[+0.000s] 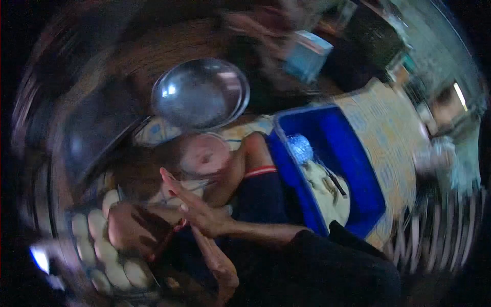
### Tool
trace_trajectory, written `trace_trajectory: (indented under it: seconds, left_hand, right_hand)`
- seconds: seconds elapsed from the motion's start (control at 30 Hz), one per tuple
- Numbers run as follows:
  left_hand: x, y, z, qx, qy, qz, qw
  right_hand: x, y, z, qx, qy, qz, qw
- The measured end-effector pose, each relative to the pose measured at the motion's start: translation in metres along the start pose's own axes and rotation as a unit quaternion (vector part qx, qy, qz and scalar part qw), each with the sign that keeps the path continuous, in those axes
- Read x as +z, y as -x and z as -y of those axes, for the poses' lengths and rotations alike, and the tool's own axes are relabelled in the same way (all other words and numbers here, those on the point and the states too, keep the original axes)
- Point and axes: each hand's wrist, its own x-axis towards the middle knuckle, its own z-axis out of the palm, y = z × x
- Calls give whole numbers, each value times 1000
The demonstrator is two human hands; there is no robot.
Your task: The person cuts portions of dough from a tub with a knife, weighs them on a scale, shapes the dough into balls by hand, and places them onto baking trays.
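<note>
My right hand (203,214) reaches in from the right with its fingers stretched toward the upper left. Just below it, my left hand (219,262) has its fingers extended too, and the palms face each other, close together or touching. I cannot make out anything between them. Beneath the hands are my bent legs in dark shorts (263,197) with a red and white hem. Several pale dough balls (106,250) sit in rows at the lower left. A round pinkish board or disc (206,153), blurred, lies beyond my hands.
To the right stands a blue tub (365,176) holding pale dough (327,197), a dark-handled tool (337,185) and a shiny bundle (300,148). A large round metal pan (197,94) is at the back. A patterned mat (383,123) lies under the tub. The far surroundings are blurred.
</note>
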Motion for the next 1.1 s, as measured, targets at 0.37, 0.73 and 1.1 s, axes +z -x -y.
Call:
trace_trajectory:
  seconds: [0.37,0.73,1.1]
  left_hand:
    - [139,-33,26,-67,-108,499,857]
    - [257,-56,72,-23,-202,607,768]
    - [406,58,243,247,-303,847,360]
  right_hand:
    - [-319,272,115,339,691,-293,567]
    - [-420,337,46,545,459,-320,624]
    - [-365,382,151,250,419,-701,520]
